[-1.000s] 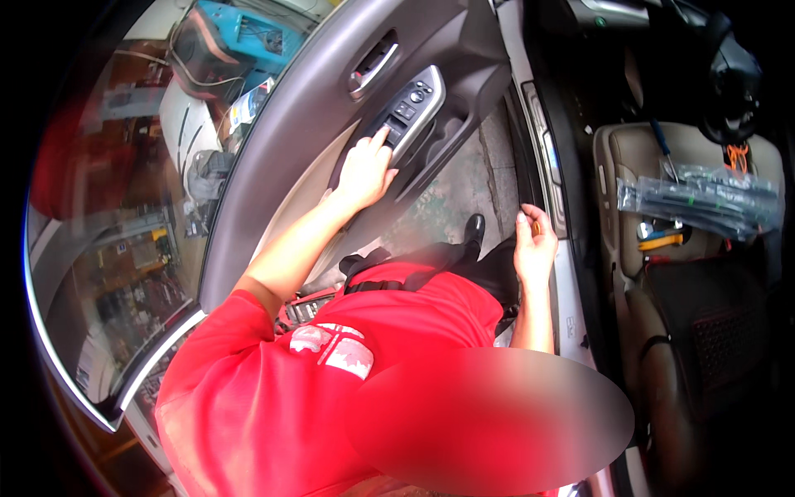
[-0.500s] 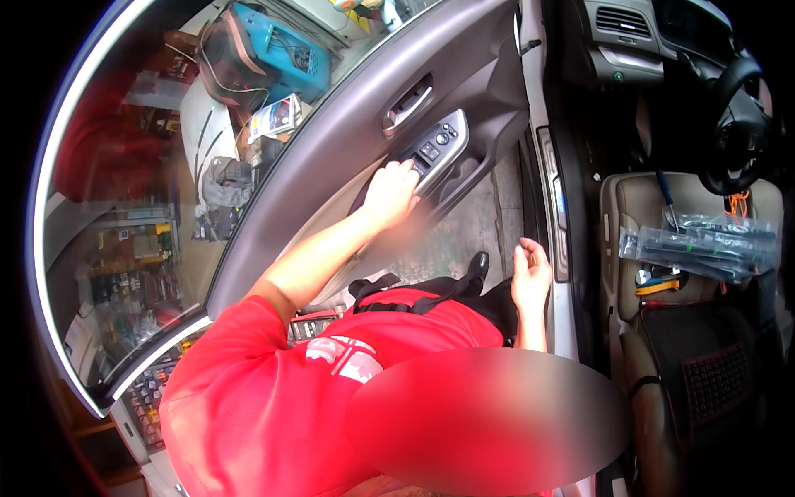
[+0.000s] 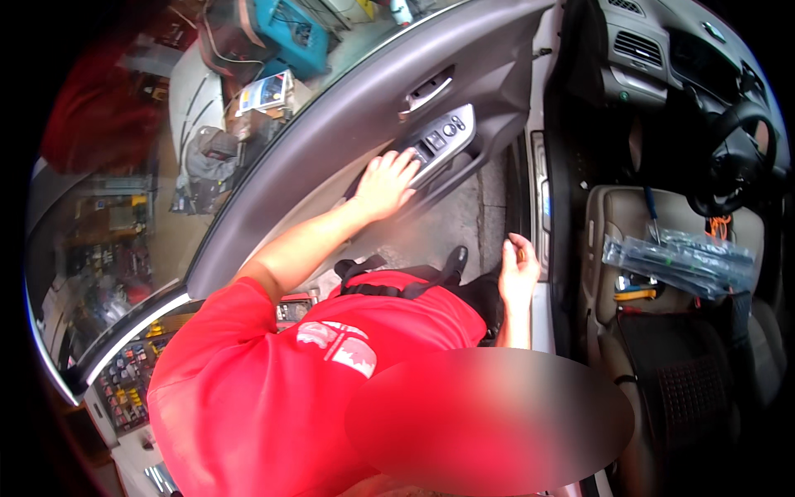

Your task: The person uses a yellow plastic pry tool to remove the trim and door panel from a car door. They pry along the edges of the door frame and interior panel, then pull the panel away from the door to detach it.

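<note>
Lays the left grip (image 3: 387, 184), open and slightly splayed, on the rear end of the window-switch panel (image 3: 437, 139), with that panel set into the inner face of the opened car door (image 3: 356, 116), just beside the inside door handle (image 3: 431, 93). Hangs the right grip (image 3: 519, 272) half curled near the door sill (image 3: 538, 166), well apart from the panel (impossible to tell if closed on anything small). Has to the right, on the beige driver's seat (image 3: 621, 217), clear plastic packages (image 3: 679, 261), a yellow-handled tool (image 3: 636, 294) and a blue-handled tool (image 3: 650, 203), near the black steering wheel (image 3: 733, 157).
</note>
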Demonstrator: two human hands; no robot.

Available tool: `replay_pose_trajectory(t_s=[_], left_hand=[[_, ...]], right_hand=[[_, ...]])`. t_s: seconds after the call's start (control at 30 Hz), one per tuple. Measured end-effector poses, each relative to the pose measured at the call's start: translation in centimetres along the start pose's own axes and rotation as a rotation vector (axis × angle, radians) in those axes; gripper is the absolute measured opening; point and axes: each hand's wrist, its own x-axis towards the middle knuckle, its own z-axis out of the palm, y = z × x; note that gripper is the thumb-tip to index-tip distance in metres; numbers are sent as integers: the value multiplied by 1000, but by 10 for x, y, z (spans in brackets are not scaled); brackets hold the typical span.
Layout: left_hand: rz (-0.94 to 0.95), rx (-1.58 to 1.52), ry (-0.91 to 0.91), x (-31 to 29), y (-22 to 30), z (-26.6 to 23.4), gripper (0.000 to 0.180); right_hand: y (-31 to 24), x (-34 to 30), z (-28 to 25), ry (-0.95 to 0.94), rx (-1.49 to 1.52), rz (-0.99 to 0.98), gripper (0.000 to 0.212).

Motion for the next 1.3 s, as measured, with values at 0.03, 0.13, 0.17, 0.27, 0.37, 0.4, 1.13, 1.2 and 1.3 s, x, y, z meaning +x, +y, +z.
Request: replay_pose_trajectory(t_s=[0.03, 0.13, 0.17, 0.27, 0.37, 0.4, 1.13, 1.2, 1.3], left_hand=[[17, -11, 49, -3, -2, 2, 68], [-18, 16, 68, -4, -2, 7, 66], [-30, 14, 77, -3, -1, 8, 66], [-74, 23, 44, 2, 4, 7, 65], [-80, 27, 14, 4, 8, 2, 64], [-74, 30, 15, 5, 8, 1, 64], [-39, 89, 15, 10, 15, 6, 68], [-35, 106, -10, 10, 14, 6, 70], [-22, 106, -28, 10, 14, 6, 71]], right_hand=[[0, -1, -1, 15, -45, 30, 28], [-2, -5, 0, 6, -60, 28, 28], [-3, -6, 0, 10, -78, 46, 28], [-4, -8, 6, 11, -58, 48, 28], [-4, -10, 11, -4, -42, 53, 27], [-4, -11, 13, -15, -18, 52, 27], [-13, 7, -9, 127, -280, -112, 28], [-14, 17, -17, 173, -302, -115, 27], [-12, 32, -40, 254, -226, -6, 27]])
